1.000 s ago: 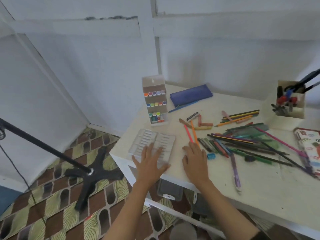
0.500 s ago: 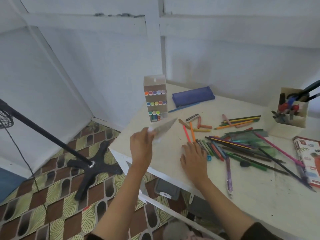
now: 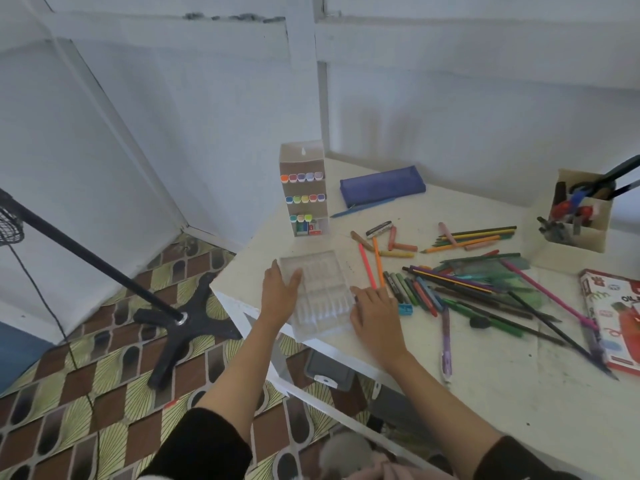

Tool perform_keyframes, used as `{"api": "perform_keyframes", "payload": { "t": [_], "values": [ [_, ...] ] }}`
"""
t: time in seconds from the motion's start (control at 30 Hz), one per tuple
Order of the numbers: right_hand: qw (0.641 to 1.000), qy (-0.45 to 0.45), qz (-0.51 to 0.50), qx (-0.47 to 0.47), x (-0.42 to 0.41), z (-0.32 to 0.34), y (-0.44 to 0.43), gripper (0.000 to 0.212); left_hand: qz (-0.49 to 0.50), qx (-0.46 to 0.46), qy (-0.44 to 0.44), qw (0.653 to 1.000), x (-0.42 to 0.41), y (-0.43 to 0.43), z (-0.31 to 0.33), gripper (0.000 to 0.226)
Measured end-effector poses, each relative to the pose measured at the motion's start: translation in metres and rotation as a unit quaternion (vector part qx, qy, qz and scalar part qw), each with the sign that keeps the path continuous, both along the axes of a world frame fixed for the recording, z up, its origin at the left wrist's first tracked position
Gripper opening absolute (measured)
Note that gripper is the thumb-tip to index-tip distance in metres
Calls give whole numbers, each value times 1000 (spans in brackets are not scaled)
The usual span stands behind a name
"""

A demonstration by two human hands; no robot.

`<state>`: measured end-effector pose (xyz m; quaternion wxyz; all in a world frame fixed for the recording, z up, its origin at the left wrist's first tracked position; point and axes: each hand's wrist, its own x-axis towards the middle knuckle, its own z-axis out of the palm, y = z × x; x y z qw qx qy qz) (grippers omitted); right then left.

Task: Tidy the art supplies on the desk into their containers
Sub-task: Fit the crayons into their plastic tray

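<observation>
The clear plastic tray (image 3: 317, 292) lies flat at the near left corner of the white desk (image 3: 485, 368), its long axis running from the near edge away toward the upright marker box (image 3: 304, 188). Half a second ago the left hand (image 3: 280, 296) held it tilted in the air; now that hand rests open on its left side, and the right hand (image 3: 375, 315), fingers spread, touches its right edge. The booklet (image 3: 614, 317) at right shows "OIL".
</observation>
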<state>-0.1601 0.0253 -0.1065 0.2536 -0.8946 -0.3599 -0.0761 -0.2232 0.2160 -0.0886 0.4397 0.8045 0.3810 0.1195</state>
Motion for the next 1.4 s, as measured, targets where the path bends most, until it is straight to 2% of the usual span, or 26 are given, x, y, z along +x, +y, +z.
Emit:
{"api": "perform_keyframes", "payload": {
  "t": [0.1, 0.23, 0.33, 0.43, 0.67, 0.8, 0.93, 1.07, 1.17, 1.23, 1.4],
  "values": [
    [1000, -8, -3, -14, 0, -1, 0, 38, -67, 50, 54, 995, -4, 2, 3, 72],
    [999, -27, -1, -31, -1, 1, -1, 38, -153, 153, 67, 974, -4, 18, -5, 61],
    [999, -38, -15, -22, -2, 4, -1, 39, -226, 183, 114, 950, -5, 29, -7, 77],
    [999, -36, -19, -18, -3, 5, -1, 37, -271, 200, 122, 934, -5, 41, -8, 95],
    [998, -29, -48, 21, -3, 0, 0, 36, -249, 241, 94, 933, -5, 47, -14, 96],
    [997, -53, -52, 34, -5, -3, -1, 34, -236, 259, 116, 929, -4, 44, -17, 100],
    [997, -57, -34, 47, -3, -2, 0, 33, -243, 272, 127, 922, -4, 45, -19, 95],
    [991, -96, -76, 60, 24, 14, 5, 31, -257, 289, 140, 912, -3, 45, -18, 86],
    [991, -44, -124, -6, 64, 33, 21, 29, -256, 291, 149, 910, -4, 45, -19, 89],
    [990, -6, -123, -65, 91, 41, 34, 28, -254, 291, 151, 910, -4, 45, -19, 93],
    [984, 33, -97, -146, 126, 39, 62, 20, -246, 282, 146, 916, -4, 46, -20, 86]
  ]
}}
